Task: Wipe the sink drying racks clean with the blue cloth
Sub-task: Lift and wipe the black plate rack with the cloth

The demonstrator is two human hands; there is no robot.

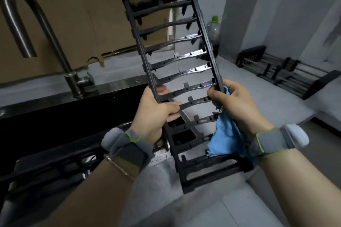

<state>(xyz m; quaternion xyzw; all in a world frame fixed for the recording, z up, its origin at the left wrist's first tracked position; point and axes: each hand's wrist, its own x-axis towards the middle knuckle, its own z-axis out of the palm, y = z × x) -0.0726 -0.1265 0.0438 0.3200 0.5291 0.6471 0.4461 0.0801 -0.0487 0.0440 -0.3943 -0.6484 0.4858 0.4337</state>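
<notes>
A long black drying rack (171,42) with curved cross slats is held up, tilted, over the counter beside the sink. My left hand (153,114) grips its left side rail, fingers curled round the rail and a slat. My right hand (239,108) holds the blue cloth (226,138) and pinches it round the rack's right rail, thumb on the front. The cloth hangs down below my palm. A second drying rack (287,73) lies flat on the counter at the right.
The dark sink basin (64,116) lies at the left, with a curved steel faucet (42,29) behind it. Another black rack (49,173) sits low at the left. Cardboard (83,14) leans on the back wall. A clear bottle with a green cap (214,29) stands behind the rack.
</notes>
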